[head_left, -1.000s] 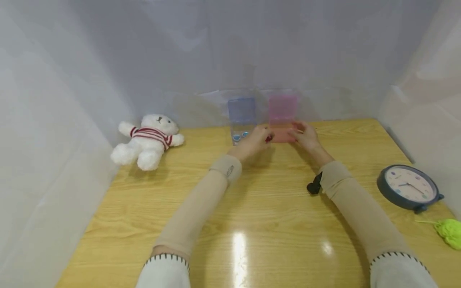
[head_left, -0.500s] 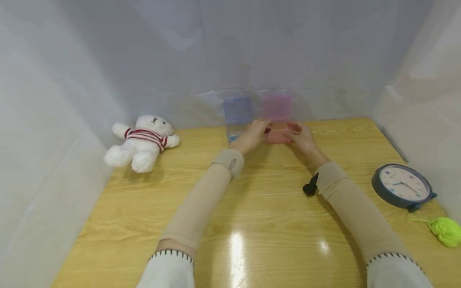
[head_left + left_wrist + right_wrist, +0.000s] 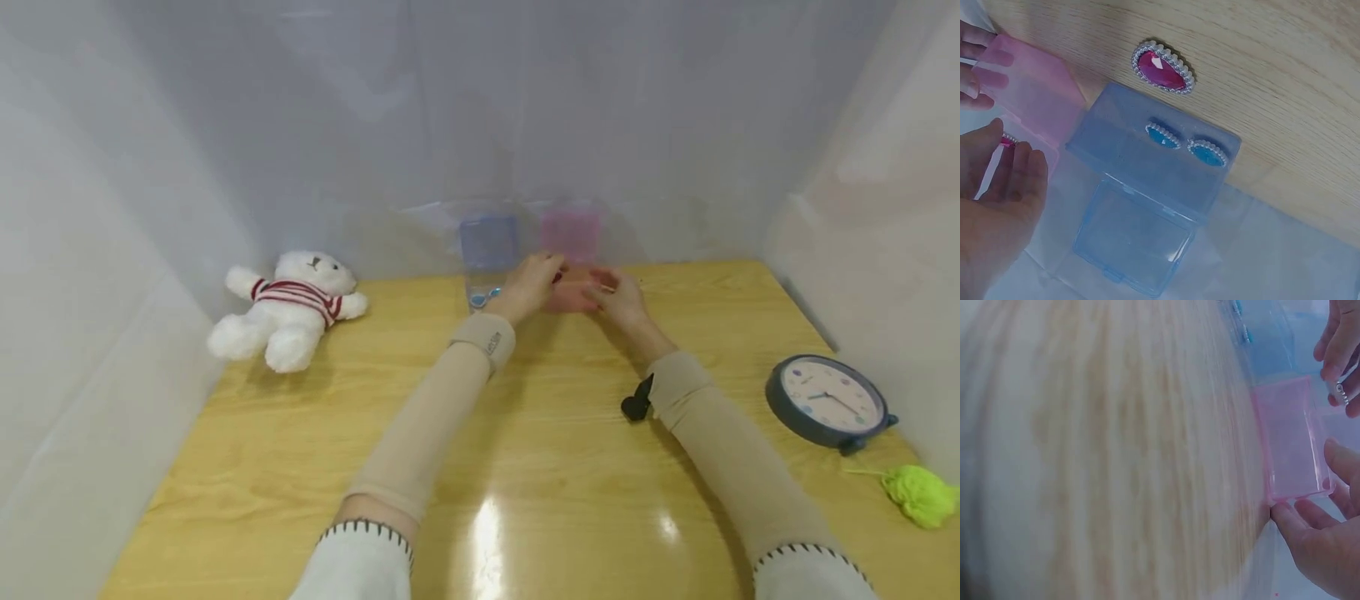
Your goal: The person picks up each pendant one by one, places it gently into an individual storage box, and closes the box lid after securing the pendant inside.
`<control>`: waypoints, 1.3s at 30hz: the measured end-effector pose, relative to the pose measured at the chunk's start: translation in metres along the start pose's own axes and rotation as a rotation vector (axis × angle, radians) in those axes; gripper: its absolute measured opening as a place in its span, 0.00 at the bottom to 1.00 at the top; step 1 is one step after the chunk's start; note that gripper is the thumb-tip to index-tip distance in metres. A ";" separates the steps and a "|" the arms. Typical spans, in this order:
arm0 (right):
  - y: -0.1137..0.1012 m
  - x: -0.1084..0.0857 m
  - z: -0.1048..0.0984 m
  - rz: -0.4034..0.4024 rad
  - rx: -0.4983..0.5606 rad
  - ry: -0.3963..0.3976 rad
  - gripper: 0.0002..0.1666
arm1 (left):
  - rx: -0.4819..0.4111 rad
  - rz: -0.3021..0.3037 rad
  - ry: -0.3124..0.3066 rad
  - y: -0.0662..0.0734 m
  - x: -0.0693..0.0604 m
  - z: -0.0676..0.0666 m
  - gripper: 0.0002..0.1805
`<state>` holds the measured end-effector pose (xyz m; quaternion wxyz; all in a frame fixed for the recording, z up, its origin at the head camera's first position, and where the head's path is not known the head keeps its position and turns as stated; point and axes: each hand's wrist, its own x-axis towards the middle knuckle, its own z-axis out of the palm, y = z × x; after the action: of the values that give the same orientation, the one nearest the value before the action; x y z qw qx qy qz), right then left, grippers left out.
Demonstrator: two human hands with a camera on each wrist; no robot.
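Observation:
My left hand [image 3: 529, 289] pinches a red gem with a beaded silver rim [image 3: 1007, 140] between thumb and fingers, over the opened pink plastic box [image 3: 573, 297]. At the box's right side, my right hand [image 3: 627, 307] holds its wall, thumb and fingers on either side of it. Left of the pink box stands an opened blue box [image 3: 1124, 115] holding two blue gems [image 3: 1163, 135] with silver rims. A red teardrop gem [image 3: 1160, 69] lies on the table before the blue box; in the head view it is hidden.
Both lids stand raised by the grey back wall [image 3: 337, 125]. A white teddy bear [image 3: 296, 304] lies at the table's left. On the right are a round clock [image 3: 828, 400] and a ball of green yarn [image 3: 921, 495]. A black piece [image 3: 636, 404] hangs at the right cuff.
My left hand has lifted the red gem up from the pink box's front left toward its opening. My right hand stays at the box's right side. The head view has shifted slightly.

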<state>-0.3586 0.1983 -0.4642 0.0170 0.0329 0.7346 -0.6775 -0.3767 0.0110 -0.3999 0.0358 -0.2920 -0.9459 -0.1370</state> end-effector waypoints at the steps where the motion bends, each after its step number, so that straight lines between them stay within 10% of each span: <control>1: 0.000 0.000 0.000 -0.004 -0.004 0.001 0.33 | -0.003 -0.003 -0.004 0.000 0.000 0.001 0.16; 18: 0.008 0.001 0.018 0.050 0.105 -0.051 0.34 | -0.033 -0.068 -0.077 -0.015 0.001 0.008 0.21; 27: 0.003 0.010 0.011 -0.074 -0.152 -0.034 0.34 | -0.075 -0.098 -0.042 -0.027 -0.004 -0.009 0.21; 39: 0.001 0.019 -0.008 -0.030 -0.033 -0.049 0.37 | -0.244 -0.029 0.081 -0.046 -0.030 -0.032 0.23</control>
<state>-0.3768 0.2066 -0.4658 0.0256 0.0051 0.7454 -0.6661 -0.3780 -0.0508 -0.3848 0.0360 -0.2748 -0.9240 -0.2634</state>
